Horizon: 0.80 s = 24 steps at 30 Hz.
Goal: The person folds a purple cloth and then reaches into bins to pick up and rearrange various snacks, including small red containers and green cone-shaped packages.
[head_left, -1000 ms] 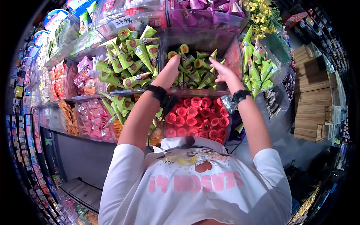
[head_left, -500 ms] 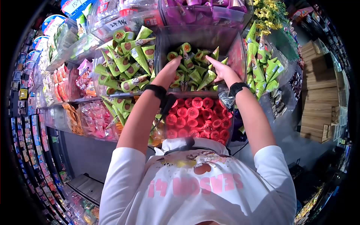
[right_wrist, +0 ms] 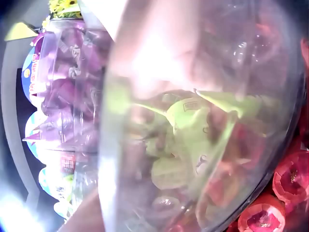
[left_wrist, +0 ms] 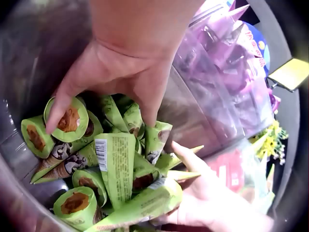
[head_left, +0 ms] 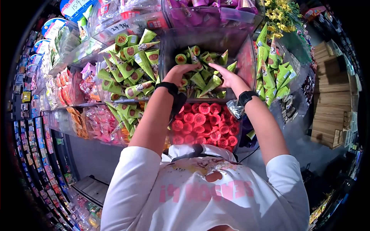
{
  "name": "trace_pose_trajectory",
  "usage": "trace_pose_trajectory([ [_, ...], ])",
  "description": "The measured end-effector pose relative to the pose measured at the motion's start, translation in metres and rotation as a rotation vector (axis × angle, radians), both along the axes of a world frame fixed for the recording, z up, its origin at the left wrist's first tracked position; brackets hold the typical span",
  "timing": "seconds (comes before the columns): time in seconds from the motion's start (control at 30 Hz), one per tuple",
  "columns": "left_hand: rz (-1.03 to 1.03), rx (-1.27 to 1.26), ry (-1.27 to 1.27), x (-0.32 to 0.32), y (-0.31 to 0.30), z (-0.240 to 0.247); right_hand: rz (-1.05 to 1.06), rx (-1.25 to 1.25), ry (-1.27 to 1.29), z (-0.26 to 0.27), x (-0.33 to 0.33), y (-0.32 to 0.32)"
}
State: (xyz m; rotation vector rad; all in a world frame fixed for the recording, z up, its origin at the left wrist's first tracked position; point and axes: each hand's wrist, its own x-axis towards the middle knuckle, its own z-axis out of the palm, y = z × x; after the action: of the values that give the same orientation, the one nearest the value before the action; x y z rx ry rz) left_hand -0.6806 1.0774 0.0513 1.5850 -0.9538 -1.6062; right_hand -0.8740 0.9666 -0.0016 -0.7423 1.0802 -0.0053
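Observation:
Green cone-shaped packets (head_left: 198,81) lie heaped in a clear plastic bin (head_left: 210,40) in the head view. My left hand (head_left: 180,73) reaches over the heap from the left, fingers stretched toward the middle. In the left wrist view, its spread fingers (left_wrist: 60,108) come down on either side of several cones, one fingertip against a cone's round brown-printed end (left_wrist: 68,121). Opposite it, my right hand (head_left: 230,79) extends in from the right. The left wrist view shows the right fingers (left_wrist: 181,152) beside the cones, lower ones partly hidden by a packet.
Red round-ended packets (head_left: 204,123) fill the bin in front. More green cones lie in bins to the left (head_left: 129,65) and right (head_left: 271,71). Purple packets (head_left: 212,15) stand behind. Clear bin walls (head_left: 162,54) rise around the hands. Yellow flowers (head_left: 283,19) are at back right.
My left hand has moved rightward over the cones, its fingers now pointing across the heap. The right hand has stayed at the heap's right side, and the two hands are closer together.

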Motion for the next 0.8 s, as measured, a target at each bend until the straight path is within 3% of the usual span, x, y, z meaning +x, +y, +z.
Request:
trace_pose_trajectory([
  [0.03, 0.05, 0.242, 0.081, 0.002, -0.01, -0.004, -0.002, 0.002, 0.0, -0.001, -0.001, -0.001],
  [0.07, 0.045, 0.243, 0.079, -0.001, -0.02, -0.009, -0.028, 0.035, -0.004, -0.002, -0.003, -0.003],
  [0.13, 0.106, 0.623, -0.067, -0.008, -0.035, -0.032, -0.065, 0.067, -0.006, -0.008, -0.004, -0.005],
  [0.2, 0.132, 0.553, -0.005, -0.007, -0.025, -0.043, -0.161, 0.22, -0.118, -0.012, -0.003, -0.004],
  [0.3, 0.138, 0.483, 0.037, -0.005, -0.018, -0.051, -0.166, 0.197, -0.048, -0.017, 0.001, -0.004],
  [0.37, -0.212, 0.256, -0.02, 0.009, -0.024, -0.074, -0.165, 0.172, -0.028, -0.023, 0.003, -0.005],
  [0.4, 0.229, 0.555, 0.129, -0.009, -0.025, -0.047, -0.178, 0.168, -0.007, -0.023, 0.003, -0.005],
  [0.5, 0.236, 0.476, 0.215, -0.009, -0.018, -0.052, -0.145, 0.131, -0.03, -0.015, 0.004, -0.002],
  [0.67, 0.415, 0.456, 0.211, -0.011, -0.021, -0.054, -0.153, 0.142, -0.07, -0.004, 0.006, 0.002],
  [0.73, 0.524, 0.547, 0.306, -0.021, -0.024, -0.028, -0.157, 0.162, -0.078, -0.002, 0.01, 0.001],
  [0.8, 0.482, 0.51, 0.421, -0.018, -0.023, -0.031, -0.115, 0.143, -0.072, 0.003, 0.014, 0.003],
])
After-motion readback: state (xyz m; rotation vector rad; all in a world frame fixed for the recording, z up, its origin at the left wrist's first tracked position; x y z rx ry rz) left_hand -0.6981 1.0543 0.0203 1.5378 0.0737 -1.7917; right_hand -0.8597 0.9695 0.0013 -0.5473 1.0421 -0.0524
